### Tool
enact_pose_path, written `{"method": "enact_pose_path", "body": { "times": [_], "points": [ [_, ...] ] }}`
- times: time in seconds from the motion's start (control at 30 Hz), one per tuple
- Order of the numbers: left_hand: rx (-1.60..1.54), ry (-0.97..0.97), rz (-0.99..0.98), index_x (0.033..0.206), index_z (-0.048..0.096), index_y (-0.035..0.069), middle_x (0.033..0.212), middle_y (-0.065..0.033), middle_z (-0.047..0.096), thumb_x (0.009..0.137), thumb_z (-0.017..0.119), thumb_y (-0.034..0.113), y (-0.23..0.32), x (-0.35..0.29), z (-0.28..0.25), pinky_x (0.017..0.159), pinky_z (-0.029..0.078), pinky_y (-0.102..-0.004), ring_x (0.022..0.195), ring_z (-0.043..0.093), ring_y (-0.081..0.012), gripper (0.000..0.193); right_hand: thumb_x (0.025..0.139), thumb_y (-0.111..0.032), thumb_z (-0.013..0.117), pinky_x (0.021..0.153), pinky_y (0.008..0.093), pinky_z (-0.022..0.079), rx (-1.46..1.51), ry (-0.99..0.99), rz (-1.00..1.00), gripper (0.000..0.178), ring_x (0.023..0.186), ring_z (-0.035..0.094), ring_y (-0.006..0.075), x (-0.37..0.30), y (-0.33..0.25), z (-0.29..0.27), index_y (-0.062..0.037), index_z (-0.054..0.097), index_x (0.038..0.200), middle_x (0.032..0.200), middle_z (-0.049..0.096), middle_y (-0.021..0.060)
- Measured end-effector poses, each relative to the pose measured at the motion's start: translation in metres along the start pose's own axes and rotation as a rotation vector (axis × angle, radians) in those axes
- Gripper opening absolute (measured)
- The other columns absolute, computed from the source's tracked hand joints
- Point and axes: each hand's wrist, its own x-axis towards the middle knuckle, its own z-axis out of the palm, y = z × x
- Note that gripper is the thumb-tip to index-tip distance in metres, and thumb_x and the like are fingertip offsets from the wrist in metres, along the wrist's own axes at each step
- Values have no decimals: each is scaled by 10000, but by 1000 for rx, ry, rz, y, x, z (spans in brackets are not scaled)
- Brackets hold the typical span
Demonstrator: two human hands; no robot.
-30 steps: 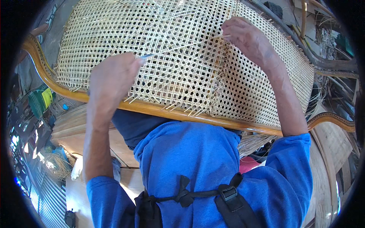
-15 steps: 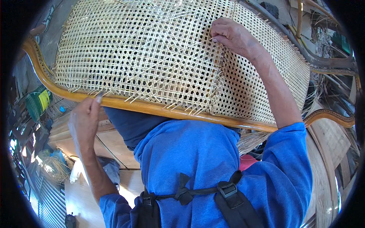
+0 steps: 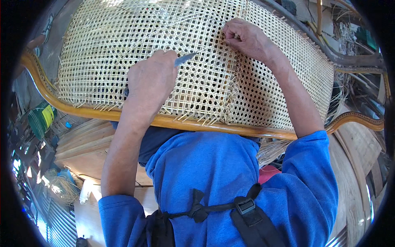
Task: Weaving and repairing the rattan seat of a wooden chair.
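Through my feed, a woven cane panel [image 3: 205,80] stretches from its wooden frame's [image 3: 247,131] near edge. Above it the left hand [image 3: 152,78] is clenched; nearer the far edge, the right hand's [image 3: 252,41] fingers curl closed, on what I cannot tell. From the left fist juts a knife [image 3: 185,59].

Workshop, cane furniture by the look of it.
Woven cane panel [image 3: 123,57] on varnished wooden frame [image 3: 214,128]; stacked boards [image 3: 82,138] at left; tangle of loose strands [image 3: 66,188] and corrugated sheet [image 3: 55,220] lower left.
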Motion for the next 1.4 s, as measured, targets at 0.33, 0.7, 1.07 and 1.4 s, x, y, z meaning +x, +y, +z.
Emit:
{"method": "enact_pose_path", "body": {
  "times": [0.33,0.7,1.07,1.4],
  "points": [
    [139,-138,50,875,543,66,800,-102,597,802,578,147,-6,-11,-5,581,510,-383,671,629,-287,114,839,-124,633,754,331,502,-52,83,-73,118,789,570,202,0,4,10,-31,561,833,868,560,58],
    [182,-180,-61,921,539,79,831,-109,584,781,622,130,-12,-43,-30,619,489,-416,693,614,-317,171,847,-238,637,740,314,486,84,-203,342,200,796,589,186,34,-37,-11,-40,606,852,879,614,86],
    [-608,-347,-377,830,584,43,686,-62,575,857,557,176,-52,-65,-24,521,401,-277,559,505,-152,139,870,-198,573,830,388,474,-5,196,-230,112,932,603,232,12,-86,44,-142,631,947,935,627,62],
    [-1030,-471,-575,828,570,34,635,-5,550,896,583,265,-58,-58,-18,422,355,-204,468,429,-48,241,850,-317,662,573,259,428,383,119,538,265,607,495,93,-18,54,-22,-59,647,907,704,575,-9]
  ]
}}
